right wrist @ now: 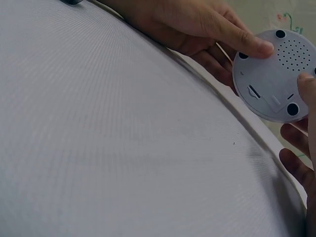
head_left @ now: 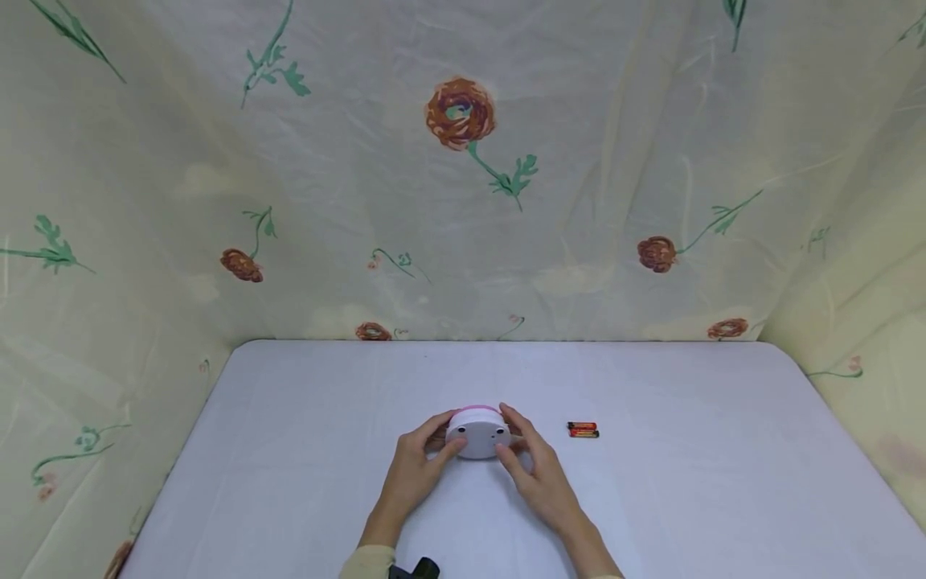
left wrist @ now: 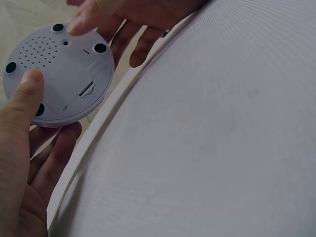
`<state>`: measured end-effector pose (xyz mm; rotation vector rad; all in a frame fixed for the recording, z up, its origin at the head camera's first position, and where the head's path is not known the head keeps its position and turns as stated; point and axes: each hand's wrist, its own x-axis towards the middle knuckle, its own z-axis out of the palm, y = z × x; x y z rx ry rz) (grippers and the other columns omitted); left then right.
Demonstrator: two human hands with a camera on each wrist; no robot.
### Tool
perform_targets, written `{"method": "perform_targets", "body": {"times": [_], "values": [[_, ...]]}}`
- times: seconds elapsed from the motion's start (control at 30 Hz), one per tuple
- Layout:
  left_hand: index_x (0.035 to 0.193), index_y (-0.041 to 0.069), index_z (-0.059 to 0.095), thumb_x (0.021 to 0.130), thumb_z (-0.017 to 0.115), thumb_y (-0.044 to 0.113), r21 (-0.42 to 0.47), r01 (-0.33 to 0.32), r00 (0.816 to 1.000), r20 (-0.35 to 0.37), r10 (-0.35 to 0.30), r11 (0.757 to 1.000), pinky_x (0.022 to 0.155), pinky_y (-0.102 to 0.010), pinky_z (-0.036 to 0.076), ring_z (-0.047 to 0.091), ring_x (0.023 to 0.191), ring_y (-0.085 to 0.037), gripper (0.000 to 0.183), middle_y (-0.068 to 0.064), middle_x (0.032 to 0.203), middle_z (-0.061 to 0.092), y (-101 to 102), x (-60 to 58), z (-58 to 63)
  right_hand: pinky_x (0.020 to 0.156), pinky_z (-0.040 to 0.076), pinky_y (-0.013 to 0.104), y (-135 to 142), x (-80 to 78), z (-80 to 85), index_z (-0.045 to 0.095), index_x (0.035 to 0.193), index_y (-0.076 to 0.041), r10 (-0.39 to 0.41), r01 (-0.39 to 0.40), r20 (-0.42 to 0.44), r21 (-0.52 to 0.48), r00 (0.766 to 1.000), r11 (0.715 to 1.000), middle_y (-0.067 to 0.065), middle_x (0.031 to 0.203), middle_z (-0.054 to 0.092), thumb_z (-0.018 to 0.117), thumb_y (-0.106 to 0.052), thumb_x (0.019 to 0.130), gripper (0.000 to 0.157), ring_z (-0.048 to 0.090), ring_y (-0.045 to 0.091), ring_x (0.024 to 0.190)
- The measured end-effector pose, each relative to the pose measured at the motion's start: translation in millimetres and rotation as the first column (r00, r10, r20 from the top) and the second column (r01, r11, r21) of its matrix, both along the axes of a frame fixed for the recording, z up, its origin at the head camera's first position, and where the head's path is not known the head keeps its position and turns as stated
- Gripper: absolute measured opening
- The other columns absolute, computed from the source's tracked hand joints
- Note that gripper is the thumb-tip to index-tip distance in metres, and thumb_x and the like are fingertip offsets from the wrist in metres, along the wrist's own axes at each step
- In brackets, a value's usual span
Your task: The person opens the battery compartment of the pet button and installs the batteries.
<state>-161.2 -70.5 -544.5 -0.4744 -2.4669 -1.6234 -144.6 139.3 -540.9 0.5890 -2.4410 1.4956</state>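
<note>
From my remote station, I find left hand and right hand gripping the disc from opposite sides; steady handling, I judge, requires leaving its latch uncovered.

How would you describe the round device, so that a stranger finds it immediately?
Find the white table, then the left hand and right hand gripping the round device between them. Its pale underside shows dark round feet and small holes. Unlike the slim red-and-black batteries to its right, it is broad and pink-edged.
</note>
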Motion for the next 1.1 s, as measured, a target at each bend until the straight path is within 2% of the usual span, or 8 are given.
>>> {"method": "perform_targets", "body": {"times": [0.2, 0.47, 0.67, 0.77, 0.87, 0.97, 1.1], "values": [[0.128, 0.014, 0.058, 0.087, 0.062, 0.043, -0.01, 0.01, 1.0, 0.027, -0.009, 1.0, 0.079, -0.02, 0.053, 0.068, 0.094, -0.012, 0.051, -0.004, 0.108, 0.07, 1, -0.4, 1.1, 0.085, 0.05, 0.023, 0, -0.4, 1.8, 0.042, 0.141, -0.011, 0.015, -0.015, -0.014, -0.01, 1.0, 1.0, 0.003, 0.124, 0.059, 0.057, -0.016, 0.095, 0.049, 0.058, 0.009, 0.104], [0.127, 0.015, 0.058, 0.085, 0.062, 0.045, -0.004, 0.006, 0.998, 0.064, -0.006, 1.0, 0.078, -0.019, 0.053, 0.069, 0.093, -0.014, 0.052, -0.006, 0.107, 0.071, 2, 0.6, 2.5, 0.083, 0.051, 0.023, 1, -0.4, 1.9, 0.042, 0.141, -0.012, 0.008, -0.008, 0.0, -0.014, 1.0, 1.0, 0.002, 0.121, 0.06, 0.056, -0.016, 0.095, 0.048, 0.061, 0.009, 0.101], [0.128, 0.016, 0.058, 0.086, 0.063, 0.042, 0.019, 0.032, 0.995, 0.094, -0.034, 0.999, 0.078, -0.018, 0.053, 0.069, 0.093, -0.016, 0.049, -0.009, 0.109, 0.07, 1, 0.1, 2.1, 0.083, 0.051, 0.022, 2, -1.2, 2.4, 0.044, 0.139, -0.01, 0.022, -0.023, -0.007, -0.045, 1.0, 0.999, 0.005, 0.122, 0.061, 0.057, -0.014, 0.094, 0.046, 0.061, 0.009, 0.1], [0.127, 0.016, 0.058, 0.087, 0.065, 0.039, 0.033, 0.056, 0.994, 0.093, -0.059, 0.998, 0.078, -0.019, 0.053, 0.07, 0.092, -0.017, 0.047, -0.009, 0.11, 0.069, 1, -0.6, 1.0, 0.078, 0.052, 0.023, 2, -0.9, 2.8, 0.047, 0.136, -0.012, 0.015, -0.015, 0.006, -0.078, 1.0, 0.997, 0.007, 0.117, 0.062, 0.058, -0.012, 0.094, 0.044, 0.063, 0.01, 0.096], [0.128, 0.015, 0.057, 0.087, 0.065, 0.038, 0.029, 0.078, 0.994, 0.079, -0.08, 0.997, 0.078, -0.02, 0.054, 0.069, 0.092, -0.016, 0.048, -0.009, 0.111, 0.068, 2, -1.0, 0.8, 0.069, 0.054, 0.025, 1, 1.1, 5.1, 0.05, 0.133, -0.012, 0.008, -0.001, 0.053, -0.127, 0.999, 0.992, 0.01, 0.112, 0.064, 0.059, -0.009, 0.092, 0.042, 0.066, 0.013, 0.088], [0.132, 0.015, 0.053, 0.085, 0.067, 0.04, 0.017, 0.102, 0.992, 0.07, -0.103, 0.995, 0.079, -0.021, 0.054, 0.067, 0.097, -0.014, 0.056, -0.006, 0.116, 0.065, 1, -0.6, 1.6, 0.065, 0.055, 0.028, -2, 5.3, 13.7, 0.052, 0.13, -0.008, 0.007, 0.01, 0.104, -0.165, 0.995, 0.986, 0.015, 0.11, 0.064, 0.058, -0.005, 0.092, 0.039, 0.068, 0.019, 0.082], [0.143, 0.021, 0.039, 0.075, 0.076, 0.044, 0.005, 0.143, 0.986, 0.083, -0.142, 0.99, 0.085, -0.024, 0.051, 0.058, 0.109, -0.012, 0.08, 0.0, 0.13, 0.055, 2, 0.1, 3.5, 0.067, 0.056, 0.028, -6, 10.8, 30.0, 0.054, 0.127, -0.003, -0.017, 0.035, 0.128, -0.138, 0.992, 0.99, 0.016, 0.11, 0.066, 0.059, -0.006, 0.092, 0.036, 0.068, 0.02, 0.084]]}}
